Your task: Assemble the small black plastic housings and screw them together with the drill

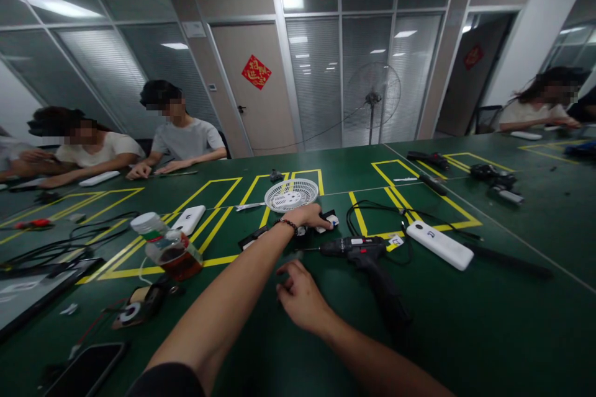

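Note:
My left hand, with a beaded bracelet at the wrist, reaches across to a black object with white patches. Its fingers are bent down at that object, and what they grip is mostly hidden. A white slotted round basket-like part lies just beyond this hand. Nearer to me, my right hand hovers low over the table, fingers loosely curled and apart, holding nothing visible. A black cordless drill lies on its side to the right, its thin bit pointing left toward the space between my hands.
A bottle of brown liquid and a white power bank stand left on the green table. A phone lies front left. Another white power bank and a cable are right. Several people sit across.

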Demonstrator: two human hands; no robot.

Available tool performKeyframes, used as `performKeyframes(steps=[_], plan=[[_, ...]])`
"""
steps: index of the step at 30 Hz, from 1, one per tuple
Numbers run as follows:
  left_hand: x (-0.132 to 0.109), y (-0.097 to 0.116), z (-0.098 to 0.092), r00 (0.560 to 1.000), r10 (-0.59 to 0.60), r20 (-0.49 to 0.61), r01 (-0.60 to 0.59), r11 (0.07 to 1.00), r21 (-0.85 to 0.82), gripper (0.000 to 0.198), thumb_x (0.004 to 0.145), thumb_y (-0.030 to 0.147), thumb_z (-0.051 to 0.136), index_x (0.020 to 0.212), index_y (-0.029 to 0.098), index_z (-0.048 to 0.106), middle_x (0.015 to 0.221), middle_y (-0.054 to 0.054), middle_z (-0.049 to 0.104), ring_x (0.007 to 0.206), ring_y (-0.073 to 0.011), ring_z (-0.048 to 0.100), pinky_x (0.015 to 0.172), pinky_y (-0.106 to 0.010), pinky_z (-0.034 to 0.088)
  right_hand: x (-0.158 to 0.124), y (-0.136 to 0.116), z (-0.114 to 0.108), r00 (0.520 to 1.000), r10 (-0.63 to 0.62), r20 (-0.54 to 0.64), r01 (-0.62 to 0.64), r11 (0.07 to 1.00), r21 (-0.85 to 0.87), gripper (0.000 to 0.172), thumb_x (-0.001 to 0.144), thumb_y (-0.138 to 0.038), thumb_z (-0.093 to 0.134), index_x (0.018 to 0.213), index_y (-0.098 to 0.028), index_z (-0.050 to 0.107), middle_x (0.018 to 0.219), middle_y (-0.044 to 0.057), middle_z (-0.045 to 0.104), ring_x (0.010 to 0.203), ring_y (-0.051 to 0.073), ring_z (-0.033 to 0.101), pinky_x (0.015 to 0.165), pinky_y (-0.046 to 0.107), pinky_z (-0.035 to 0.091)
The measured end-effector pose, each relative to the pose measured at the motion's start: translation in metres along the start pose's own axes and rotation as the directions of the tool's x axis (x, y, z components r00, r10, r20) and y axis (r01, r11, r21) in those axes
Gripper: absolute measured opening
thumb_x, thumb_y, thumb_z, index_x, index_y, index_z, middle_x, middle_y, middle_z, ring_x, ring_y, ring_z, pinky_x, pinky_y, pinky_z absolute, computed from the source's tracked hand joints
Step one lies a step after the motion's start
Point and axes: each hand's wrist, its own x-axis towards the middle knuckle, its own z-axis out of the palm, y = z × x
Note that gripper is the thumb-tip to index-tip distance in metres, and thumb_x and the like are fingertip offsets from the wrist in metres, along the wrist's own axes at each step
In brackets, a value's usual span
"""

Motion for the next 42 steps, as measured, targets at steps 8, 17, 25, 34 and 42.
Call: performKeyframes(steps=[8,17,25,34,42], plan=[[-0.042,0.015,-0.013,0.978,0.119,-0.173,-0.166,0.941,-0.293,0.051,0.062,0.063,0.068,0.083,0.017,0.074,0.073,-0.006,0.068,0.073,-0.0217,0.059,0.066,-0.028,0.039,-0.001,-0.001,0.0,1.0,0.005,0.007,-0.005,1.0,-0.018,0.026,0.082,-0.013,0.056,0.106,-0.023,0.058,0.101,0.002,0.054,0.069,0.013,0.056,0.066,0.029,0.049],[-0.173,-0.019,0.026,0.977,-0.151,-0.149,-0.072,0.425,-0.902,0.05,0.076,0.056,0.062,0.102,0.014,0.068,0.1,-0.01,0.067,0.088,-0.0185,0.061,0.077,-0.028,0.049,-0.004,0.008,0.011,0.993,0.11,0.04,-0.116,0.967,0.227,0.019,0.088,-0.027,0.053,0.106,-0.022,0.053,0.089,0.002,0.057,0.063,0.013,0.06,0.05,0.023,0.048],[-0.234,-0.057,0.078,0.905,-0.401,-0.139,-0.123,0.065,-0.99,0.051,0.081,0.054,0.06,0.11,0.013,0.064,0.11,-0.013,0.066,0.098,-0.0208,0.062,0.085,-0.033,0.053,-0.007,0.002,0.014,0.988,0.152,-0.003,-0.143,0.935,0.324,0.026,0.089,-0.034,0.053,0.111,-0.023,0.046,0.086,0.001,0.062,0.056,0.011,0.059,0.053,0.025,0.051],[-0.236,-0.051,0.1,0.879,-0.448,-0.164,-0.132,0.1,-0.986,0.055,0.071,0.054,0.069,0.106,0.012,0.064,0.103,-0.013,0.067,0.091,-0.022,0.063,0.073,-0.03,0.051,-0.012,-0.007,0.017,0.996,0.078,0.05,-0.091,0.933,0.348,0.085,0.069,-0.035,0.079,0.142,-0.032,0.035,0.138,0.01,0.044,0.077,0.013,0.06,0.064,0.027,0.053],[-0.237,-0.048,0.101,0.904,-0.372,-0.212,-0.173,0.138,-0.975,0.053,0.072,0.05,0.071,0.112,0.016,0.066,0.108,-0.013,0.067,0.092,-0.0241,0.065,0.074,-0.031,0.052,-0.012,-0.004,0.019,0.991,0.108,0.081,-0.128,0.942,0.309,0.083,0.076,-0.039,0.073,0.146,-0.032,0.03,0.126,0.009,0.054,0.07,0.013,0.06,0.062,0.03,0.052]])
